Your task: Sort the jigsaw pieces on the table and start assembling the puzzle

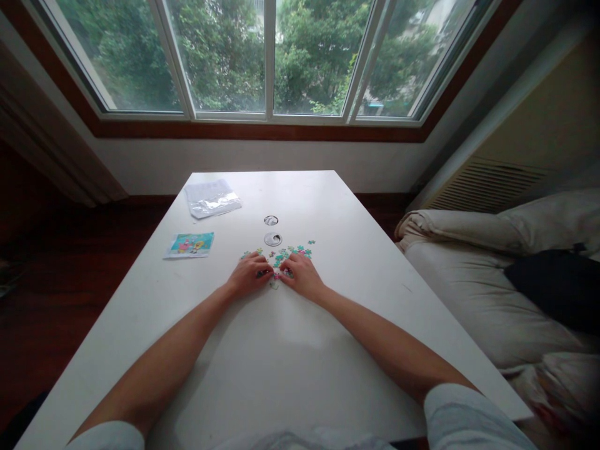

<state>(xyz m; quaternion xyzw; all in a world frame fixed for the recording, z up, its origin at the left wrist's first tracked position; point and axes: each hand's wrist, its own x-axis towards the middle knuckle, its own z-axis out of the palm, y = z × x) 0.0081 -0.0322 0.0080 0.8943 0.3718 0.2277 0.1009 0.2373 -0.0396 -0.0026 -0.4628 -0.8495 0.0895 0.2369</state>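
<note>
Small green and pink jigsaw pieces (280,257) lie loosely spread on the white table (290,350). At the near edge of this spread, my left hand (249,275) is closed, with thumb and fingertips pinched at a jigsaw piece mostly hidden by the fingers. Facing it from the right, my right hand (302,275) also has curled fingers, pinching at the pieces just across a narrow gap. A pinkish piece (276,276) shows between the two sets of fingertips. Single pieces lie apart at the upper right of the spread.
Left of the pieces lies a picture sheet (191,245) with cartoon figures, and behind it a clear plastic bag (213,199). Two round cut-outs (272,239) are beyond the pieces. A cushioned sofa (473,287) stands to the right; a window rises behind the table.
</note>
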